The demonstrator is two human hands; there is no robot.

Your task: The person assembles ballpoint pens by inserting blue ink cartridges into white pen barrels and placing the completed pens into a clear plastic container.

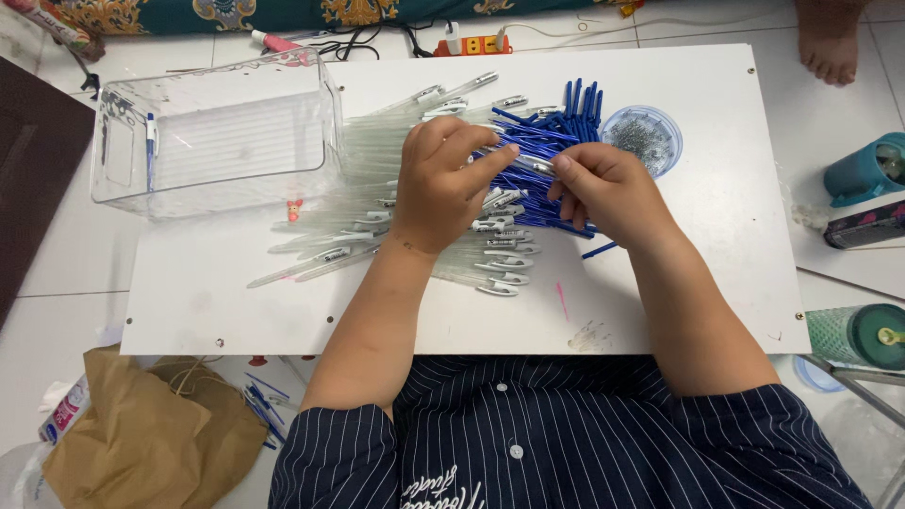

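Note:
My left hand [441, 181] and my right hand [606, 191] meet over a white board [236, 292] and together hold one clear pen barrel [529, 163] between their fingertips. Under the left hand lies a heap of clear pen barrels with clips [377, 221]. A pile of blue pen refills [551, 132] sits under and behind the right hand. Whether a refill is inside the held barrel cannot be seen.
A clear plastic box [212, 132] with one pen inside stands at the board's left back. A small round tub of tiny metal parts [642, 139] sits at the right back. A brown paper bag [141, 434] lies on the floor, cups [863, 335] to the right, a person's bare foot [830, 42] beyond.

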